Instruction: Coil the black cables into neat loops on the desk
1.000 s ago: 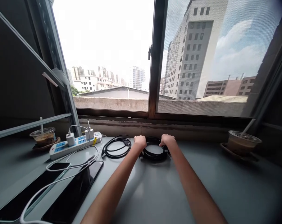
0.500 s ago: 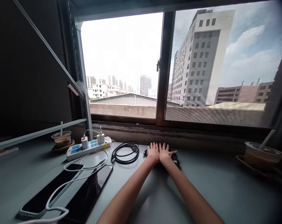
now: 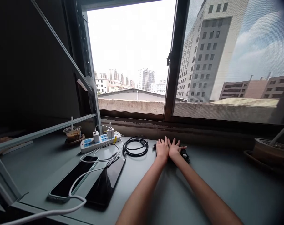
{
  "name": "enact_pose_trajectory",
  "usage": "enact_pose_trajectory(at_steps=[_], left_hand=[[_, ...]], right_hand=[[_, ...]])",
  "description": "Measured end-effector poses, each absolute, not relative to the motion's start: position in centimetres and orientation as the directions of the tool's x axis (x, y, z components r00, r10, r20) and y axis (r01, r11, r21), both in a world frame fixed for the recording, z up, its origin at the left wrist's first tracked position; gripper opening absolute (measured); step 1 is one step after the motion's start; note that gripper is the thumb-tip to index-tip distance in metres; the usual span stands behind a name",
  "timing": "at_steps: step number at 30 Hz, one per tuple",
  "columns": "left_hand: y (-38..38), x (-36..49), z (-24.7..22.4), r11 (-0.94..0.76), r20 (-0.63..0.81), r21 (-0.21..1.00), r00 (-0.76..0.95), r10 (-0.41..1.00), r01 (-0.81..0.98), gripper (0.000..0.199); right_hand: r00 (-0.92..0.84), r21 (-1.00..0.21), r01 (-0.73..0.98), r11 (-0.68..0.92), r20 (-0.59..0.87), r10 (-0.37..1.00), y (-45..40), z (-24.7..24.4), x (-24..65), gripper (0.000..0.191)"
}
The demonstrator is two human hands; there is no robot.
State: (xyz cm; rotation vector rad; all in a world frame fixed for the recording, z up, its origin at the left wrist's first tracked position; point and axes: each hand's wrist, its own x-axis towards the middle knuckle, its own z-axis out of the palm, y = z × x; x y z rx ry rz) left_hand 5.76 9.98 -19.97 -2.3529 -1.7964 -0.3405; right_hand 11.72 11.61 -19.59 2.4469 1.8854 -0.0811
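Observation:
My left hand (image 3: 162, 149) and my right hand (image 3: 175, 148) lie side by side, palms down, on a bundle of black cables (image 3: 185, 155) near the window side of the table. Fingers of both hands point away from me and are spread somewhat, the right ones wider. Most of the bundle is hidden under the palms; dark loops and plug ends show at its sides. Just left of my hands lies a separate coiled black cable (image 3: 135, 154), untouched.
On the left are a white power strip (image 3: 101, 142) with chargers, a white cable (image 3: 77, 196), and two phones (image 3: 73, 178) (image 3: 106, 184). Drink cups stand at left (image 3: 73, 134) and right (image 3: 271, 151). A metal frame (image 3: 45, 128) crosses the left side.
The view has shifted, so the table things appear further right and mostly higher. Both hands still press on the black bundle, with the left fingers closer together.

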Motion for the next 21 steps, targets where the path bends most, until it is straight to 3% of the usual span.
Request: enact_pose_trajectory(at_steps=[7, 12, 17, 21], left_hand=[[5.6, 4.5, -21.0, -0.275, 0.371, 0.04, 0.241, 0.897, 0.961, 0.052], [-0.9, 3.3, -20.3, -0.329, 0.419, 0.083, 0.267, 0.868, 0.941, 0.054], [-10.3, 1.3, -18.1, -0.558, 0.558, 0.486, 0.252, 0.791, 0.673, 0.028], [-16.8, 0.2, -15.6, -0.677, 0.611, 0.678, 0.294, 0.735, 0.285, 0.023]], right_hand=[[0.228, 0.038, 0.973, -0.228, -0.008, 0.974, 10.7, -18.7, 11.3, 0.055], [0.059, -0.067, 0.996, -0.058, 0.016, 0.998, 10.8, -16.7, 14.1, 0.045], [0.059, -0.212, 0.977, -0.027, 0.144, 0.988, 7.3, -17.1, 21.3, 0.045], [0.139, -0.267, 0.959, -0.097, 0.142, 0.98, 1.0, -20.6, 27.4, 0.049]])
